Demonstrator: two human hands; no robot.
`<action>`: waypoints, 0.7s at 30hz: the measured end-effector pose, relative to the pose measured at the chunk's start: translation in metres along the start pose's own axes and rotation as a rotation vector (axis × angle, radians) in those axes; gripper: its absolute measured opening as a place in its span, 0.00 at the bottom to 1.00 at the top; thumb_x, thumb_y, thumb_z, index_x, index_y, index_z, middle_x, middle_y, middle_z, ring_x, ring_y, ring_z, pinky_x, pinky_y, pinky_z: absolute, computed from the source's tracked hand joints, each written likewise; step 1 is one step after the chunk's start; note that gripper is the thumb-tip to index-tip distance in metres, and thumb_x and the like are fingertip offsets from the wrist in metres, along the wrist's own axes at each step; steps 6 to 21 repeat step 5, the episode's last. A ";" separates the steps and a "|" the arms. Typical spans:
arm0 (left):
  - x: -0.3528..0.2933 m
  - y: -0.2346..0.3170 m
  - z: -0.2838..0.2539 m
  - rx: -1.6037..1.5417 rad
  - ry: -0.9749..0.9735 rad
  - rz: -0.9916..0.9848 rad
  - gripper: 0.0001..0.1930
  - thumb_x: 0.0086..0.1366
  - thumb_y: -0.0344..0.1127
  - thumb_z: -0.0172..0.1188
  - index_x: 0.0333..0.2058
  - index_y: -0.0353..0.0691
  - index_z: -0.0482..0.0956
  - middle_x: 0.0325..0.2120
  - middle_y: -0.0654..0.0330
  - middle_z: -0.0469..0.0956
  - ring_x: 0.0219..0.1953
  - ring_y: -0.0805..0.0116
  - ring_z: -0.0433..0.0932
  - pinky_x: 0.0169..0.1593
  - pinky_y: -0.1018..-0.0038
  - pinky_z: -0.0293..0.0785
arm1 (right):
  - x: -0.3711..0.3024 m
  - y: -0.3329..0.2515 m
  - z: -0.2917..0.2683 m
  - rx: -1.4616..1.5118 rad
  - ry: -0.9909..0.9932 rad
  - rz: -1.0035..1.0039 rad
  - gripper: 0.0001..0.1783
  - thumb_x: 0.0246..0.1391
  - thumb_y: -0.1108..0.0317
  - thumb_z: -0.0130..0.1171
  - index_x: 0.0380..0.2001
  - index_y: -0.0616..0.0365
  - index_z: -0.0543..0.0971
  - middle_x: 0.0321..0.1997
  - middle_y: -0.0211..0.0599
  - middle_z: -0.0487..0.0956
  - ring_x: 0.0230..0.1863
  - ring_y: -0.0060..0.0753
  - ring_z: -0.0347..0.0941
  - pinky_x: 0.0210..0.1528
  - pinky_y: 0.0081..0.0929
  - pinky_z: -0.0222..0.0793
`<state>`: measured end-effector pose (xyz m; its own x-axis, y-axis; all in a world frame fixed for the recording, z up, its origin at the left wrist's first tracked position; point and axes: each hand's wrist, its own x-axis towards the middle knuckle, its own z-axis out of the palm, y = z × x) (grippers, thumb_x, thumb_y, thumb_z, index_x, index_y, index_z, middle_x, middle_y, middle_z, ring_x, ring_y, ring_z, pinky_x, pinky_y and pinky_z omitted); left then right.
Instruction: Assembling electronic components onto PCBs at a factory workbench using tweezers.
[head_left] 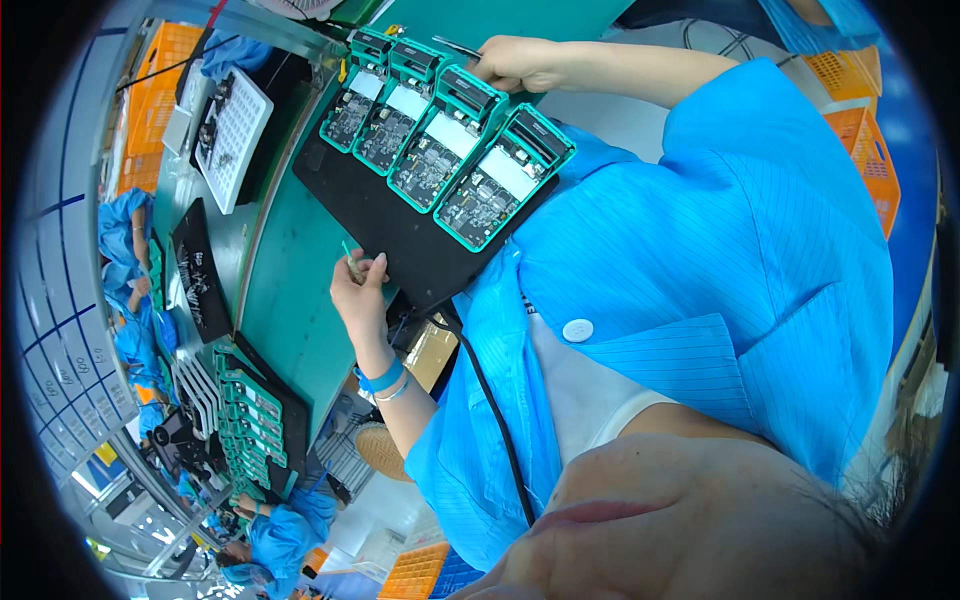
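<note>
Several teal-framed holders with circuit boards (487, 195) stand in a row on a black mat (400, 235) in front of me. White rectangular patches lie across the boards. Beyond the row's far right end, my right hand (515, 65) is closed round a thin dark pointed tool that looks like tweezers (455, 47). My left hand (360, 285) is beside the mat's near edge, pinching a small slim beige thing with a green tip (355, 266); its exact kind is unclear. A blue band (383, 377) circles my left wrist.
A green workbench (290, 275) runs along in front. Across it are a white tray of small parts (232, 140) and a black tray (200, 270). More teal-framed boards (250, 420) stand farther along. Co-workers in blue (290, 535) sit nearby. A black cable (490, 400) hangs against my clothing.
</note>
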<state>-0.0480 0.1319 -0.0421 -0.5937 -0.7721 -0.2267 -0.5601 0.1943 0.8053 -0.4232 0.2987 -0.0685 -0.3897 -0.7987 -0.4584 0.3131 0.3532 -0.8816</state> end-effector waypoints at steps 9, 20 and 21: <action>0.001 -0.005 0.020 -0.131 -0.060 -0.042 0.22 0.62 0.28 0.73 0.52 0.29 0.75 0.30 0.59 0.81 0.30 0.70 0.80 0.39 0.75 0.79 | 0.005 0.009 -0.001 0.197 0.101 0.025 0.12 0.57 0.61 0.68 0.30 0.60 0.83 0.23 0.32 0.79 0.13 0.16 0.60 0.17 0.28 0.59; 0.001 -0.005 0.020 -0.131 -0.060 -0.042 0.22 0.62 0.28 0.73 0.52 0.29 0.75 0.30 0.59 0.81 0.30 0.70 0.80 0.39 0.75 0.79 | 0.005 0.009 -0.001 0.197 0.101 0.025 0.12 0.57 0.61 0.68 0.30 0.60 0.83 0.23 0.32 0.79 0.13 0.16 0.60 0.17 0.28 0.59; 0.001 -0.005 0.020 -0.131 -0.060 -0.042 0.22 0.62 0.28 0.73 0.52 0.29 0.75 0.30 0.59 0.81 0.30 0.70 0.80 0.39 0.75 0.79 | 0.005 0.009 -0.001 0.197 0.101 0.025 0.12 0.57 0.61 0.68 0.30 0.60 0.83 0.23 0.32 0.79 0.13 0.16 0.60 0.17 0.28 0.59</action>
